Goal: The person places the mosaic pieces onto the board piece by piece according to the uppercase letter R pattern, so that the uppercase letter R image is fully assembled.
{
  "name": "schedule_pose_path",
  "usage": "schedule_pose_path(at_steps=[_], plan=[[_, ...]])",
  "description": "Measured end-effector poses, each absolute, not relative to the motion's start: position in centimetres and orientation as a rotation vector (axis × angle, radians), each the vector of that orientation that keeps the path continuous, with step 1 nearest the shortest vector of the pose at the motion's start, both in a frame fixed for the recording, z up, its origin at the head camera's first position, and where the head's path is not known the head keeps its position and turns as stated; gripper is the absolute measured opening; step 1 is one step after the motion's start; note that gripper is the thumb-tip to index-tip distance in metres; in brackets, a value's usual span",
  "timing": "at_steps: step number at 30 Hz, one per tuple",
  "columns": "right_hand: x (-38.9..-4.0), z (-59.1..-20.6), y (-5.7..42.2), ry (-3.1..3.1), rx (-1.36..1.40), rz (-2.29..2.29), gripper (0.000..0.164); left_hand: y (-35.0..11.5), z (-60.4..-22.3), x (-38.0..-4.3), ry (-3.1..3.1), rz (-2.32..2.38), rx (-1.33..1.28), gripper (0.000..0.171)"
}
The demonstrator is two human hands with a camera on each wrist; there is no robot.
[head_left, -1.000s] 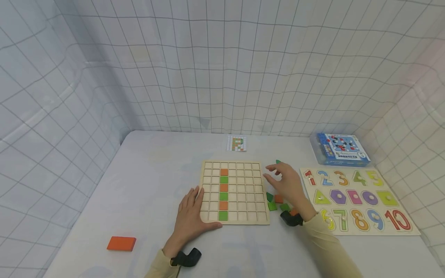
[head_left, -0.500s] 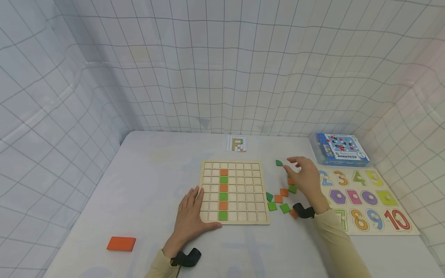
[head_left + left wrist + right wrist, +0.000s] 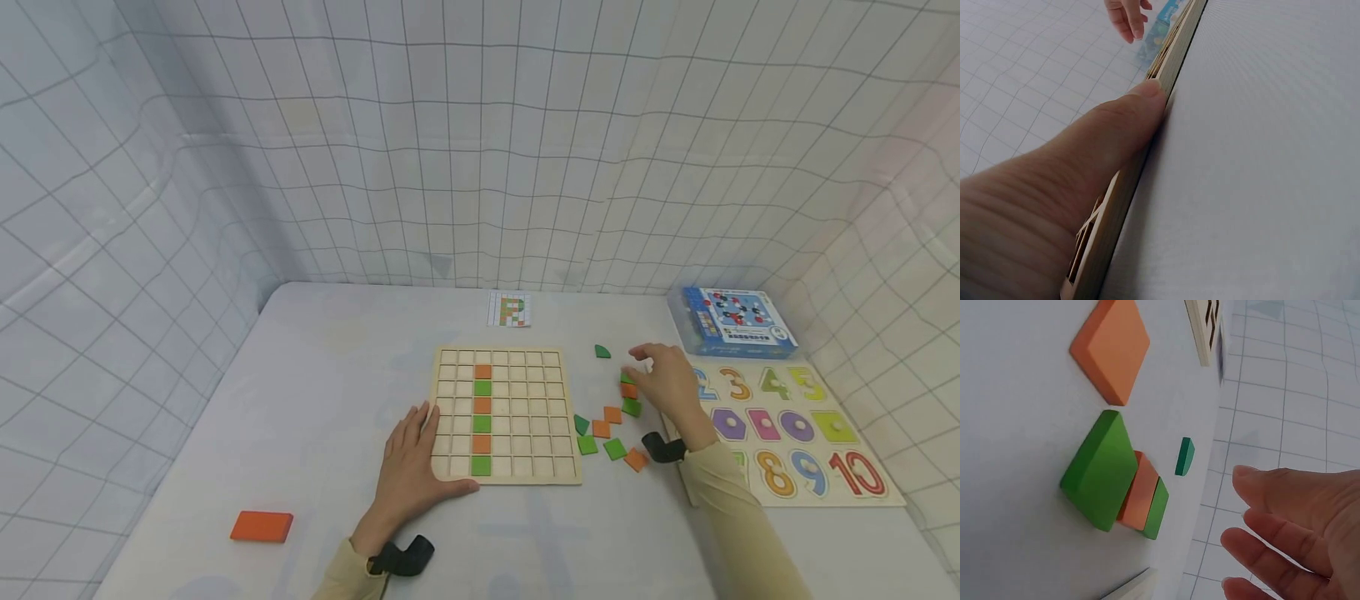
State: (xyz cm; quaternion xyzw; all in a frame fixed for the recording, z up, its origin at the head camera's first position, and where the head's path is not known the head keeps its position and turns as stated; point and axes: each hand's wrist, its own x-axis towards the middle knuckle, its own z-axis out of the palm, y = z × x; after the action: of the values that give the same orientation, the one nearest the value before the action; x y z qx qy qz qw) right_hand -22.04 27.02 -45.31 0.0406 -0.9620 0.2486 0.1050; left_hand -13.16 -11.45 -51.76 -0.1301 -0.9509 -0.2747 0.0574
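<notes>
A wooden grid board (image 3: 528,481) lies flat on the table, with one column of alternating orange and green square tiles set in it. My left hand (image 3: 408,462) rests at its near left corner, fingers along the left side. In the left wrist view the thumb (image 3: 1119,122) presses along the front edge. Right of the board, my right hand (image 3: 669,387) hovers over loose tiles, its fingers slightly bent and holding nothing. Near it are a green tile (image 3: 1104,472), an orange tile (image 3: 1113,353) and a dark green quarter-round tile (image 3: 1185,456).
A card with a coloured letter pattern (image 3: 510,309) lies behind the board. To the right are a number-and-shape puzzle board (image 3: 813,498), partly under the right arm, and a blue box (image 3: 738,321). An orange block (image 3: 262,527) lies at the front left.
My right hand has moved from beside the grid board's right edge further right, over the loose tiles, uncovering several of them. The left hand has stayed in place.
</notes>
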Motion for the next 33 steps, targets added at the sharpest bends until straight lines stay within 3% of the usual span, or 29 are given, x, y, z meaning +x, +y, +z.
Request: schedule_pose_path(at_steps=[33], plan=[[-24.1, -45.4, 28.1, -3.204, 0.185, 0.607, 0.027, -11.5, -51.9, -13.2, -2.867, -0.84, -0.396, 0.123]])
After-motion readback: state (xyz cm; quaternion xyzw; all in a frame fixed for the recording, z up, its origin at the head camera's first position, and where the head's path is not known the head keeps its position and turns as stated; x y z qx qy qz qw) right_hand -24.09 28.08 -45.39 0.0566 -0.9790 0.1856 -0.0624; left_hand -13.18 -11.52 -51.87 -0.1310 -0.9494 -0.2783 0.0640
